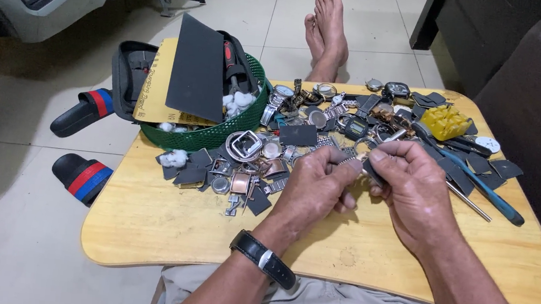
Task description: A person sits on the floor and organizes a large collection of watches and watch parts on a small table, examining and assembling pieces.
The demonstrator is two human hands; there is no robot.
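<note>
My left hand (pixel 315 188) and my right hand (pixel 412 189) meet above the middle of a low wooden table (pixel 164 228). Together they pinch a small metal watch band piece (pixel 356 164) between their fingertips. A black wristwatch (pixel 263 258) sits on my left wrist. Just beyond the hands lies a heap of watches, watch cases and metal parts (pixel 327 114). Small dark sandpaper squares (pixel 193 164) and square metal cases (pixel 240 182) lie to the left of my left hand.
A green basket (pixel 219 134) with black and yellow sandpaper sheets, cotton balls and tools stands at the table's back left. A yellow block (pixel 444 122) and blue-handled pliers (pixel 478 188) lie right. My bare feet (pixel 327 28) stretch beyond the table. Sandals (pixel 79 176) rest on the tiled floor.
</note>
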